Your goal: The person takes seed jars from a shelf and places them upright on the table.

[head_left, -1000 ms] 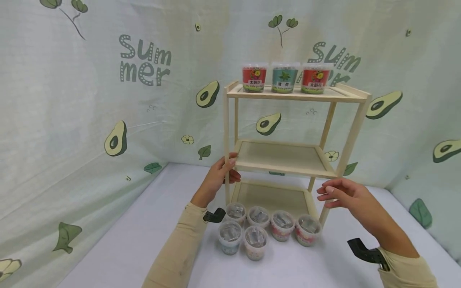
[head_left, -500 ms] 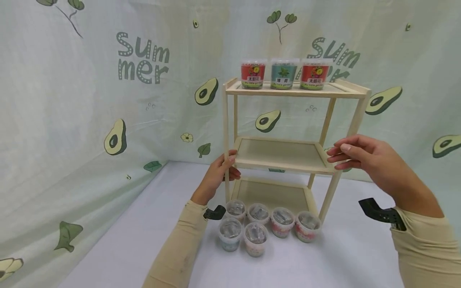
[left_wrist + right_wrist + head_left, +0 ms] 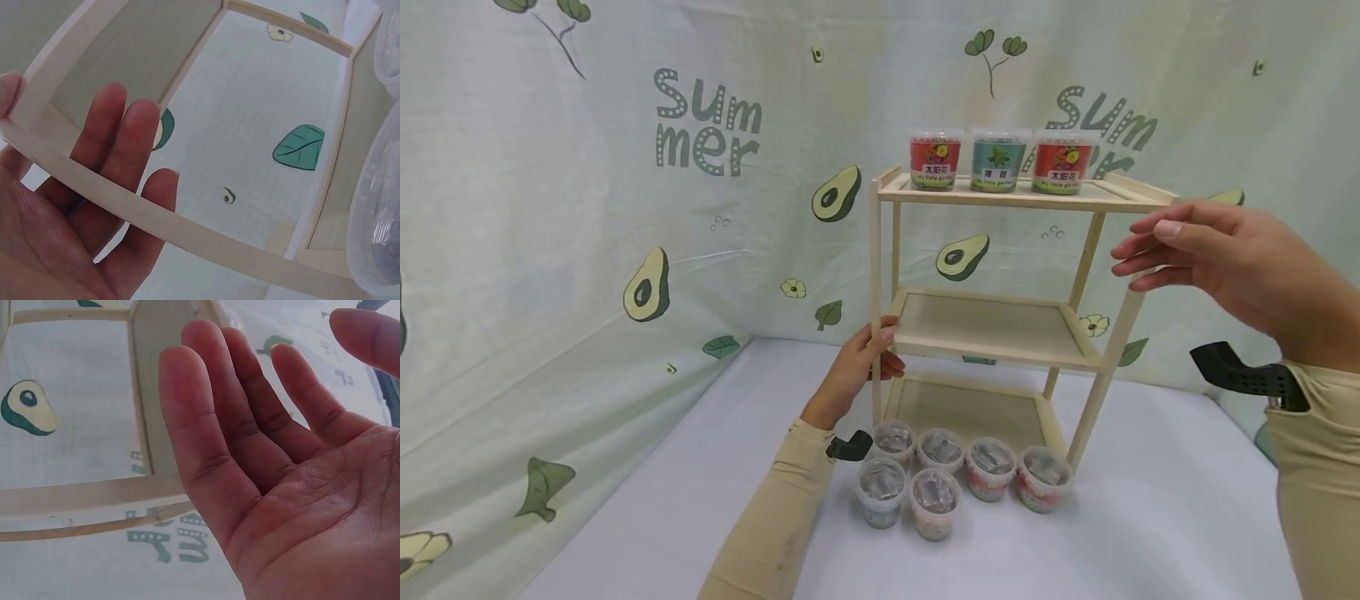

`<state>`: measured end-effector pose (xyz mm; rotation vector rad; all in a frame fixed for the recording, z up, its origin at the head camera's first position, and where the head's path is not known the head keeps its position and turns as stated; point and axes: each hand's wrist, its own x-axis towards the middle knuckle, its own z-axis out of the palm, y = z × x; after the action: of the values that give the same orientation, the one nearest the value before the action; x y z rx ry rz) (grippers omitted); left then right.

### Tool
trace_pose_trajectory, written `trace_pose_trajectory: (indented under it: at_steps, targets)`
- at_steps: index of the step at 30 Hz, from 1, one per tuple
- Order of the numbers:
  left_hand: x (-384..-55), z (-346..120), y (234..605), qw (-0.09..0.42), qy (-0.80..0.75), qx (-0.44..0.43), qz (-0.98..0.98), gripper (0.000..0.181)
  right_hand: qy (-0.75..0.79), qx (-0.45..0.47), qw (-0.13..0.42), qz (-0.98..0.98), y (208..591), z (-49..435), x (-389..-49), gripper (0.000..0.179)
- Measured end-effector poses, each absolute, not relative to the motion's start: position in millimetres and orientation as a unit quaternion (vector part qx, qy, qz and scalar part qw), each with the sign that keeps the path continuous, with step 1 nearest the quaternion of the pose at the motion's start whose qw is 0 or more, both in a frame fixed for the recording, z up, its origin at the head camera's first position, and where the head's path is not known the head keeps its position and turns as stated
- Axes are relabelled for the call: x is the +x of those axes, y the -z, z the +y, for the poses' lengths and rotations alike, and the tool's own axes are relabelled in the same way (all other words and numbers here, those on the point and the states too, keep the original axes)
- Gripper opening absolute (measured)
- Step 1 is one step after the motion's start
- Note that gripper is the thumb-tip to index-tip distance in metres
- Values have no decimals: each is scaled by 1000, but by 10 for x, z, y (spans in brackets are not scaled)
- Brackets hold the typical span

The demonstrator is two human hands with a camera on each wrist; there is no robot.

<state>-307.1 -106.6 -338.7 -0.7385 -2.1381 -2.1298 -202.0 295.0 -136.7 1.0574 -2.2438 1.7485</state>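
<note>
A three-tier wooden shelf rack stands on the table. My left hand holds its left front post at the middle tier. In the left wrist view the fingers pass behind the post, with the thumb at the tier's corner. My right hand is raised beside the rack's upper right corner, overlapping the right front post in the head view. In the right wrist view its palm and spread fingers hold nothing. On the top tier stand a red cup, a teal cup and another red cup.
Several lidded clear-topped cups stand on the white table in front of the rack's bottom tier. A curtain printed with avocados and "summer" hangs behind and at the sides.
My right hand has risen along the rack's right side, from below the middle tier to the top tier's level, and shifted right. The left hand stays on the left post.
</note>
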Motion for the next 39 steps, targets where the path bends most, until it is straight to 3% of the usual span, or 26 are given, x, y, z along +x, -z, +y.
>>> trace_pose_trajectory:
  at_steps: [10,18,25,31,39]
  targets:
    - [-3087,-1053,3390,18,688,-240,-685,47,-658,354,47,-663,776,2966,-2280,27]
    - [-3094,-1028,3383,15,680,-243,-692,49,-641,209,61,-736,442,2969,-2461,22]
    - [-3080,-1083,3389,18,680,-227,-698,46,-555,157,-9,-817,250,2848,-2594,31]
    - [-3057,-1108,3370,14,678,-227,-699,46,-512,128,-30,-849,181,2775,-2680,37]
    - [-3067,-1085,3383,13,684,-228,-693,46,-439,98,-68,-891,81,2672,-2750,62]
